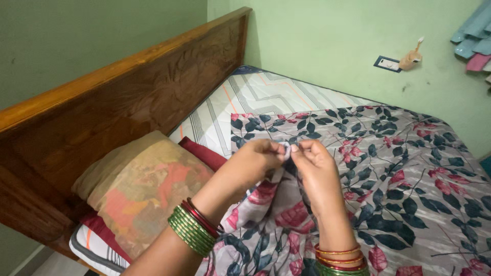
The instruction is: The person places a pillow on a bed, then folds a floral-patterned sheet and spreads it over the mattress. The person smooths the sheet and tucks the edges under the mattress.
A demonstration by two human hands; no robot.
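A grey bedsheet (409, 174) printed with dark leaves and pink flowers lies spread over the mattress. My left hand (253, 161) and my right hand (317, 168) meet above it, and both pinch a lifted edge of the sheet (287, 149) between thumb and fingers. The cloth hangs down in folds from that pinched spot toward me. Green and red bangles sit on my left wrist, red and gold ones on my right wrist.
A striped white mattress (255, 97) shows bare near the wooden headboard (128, 97). A beige patterned pillow (143, 189) lies on a maroon one at the left. Green walls stand behind, with a wall socket (387, 64) and hanging clothes (475, 36).
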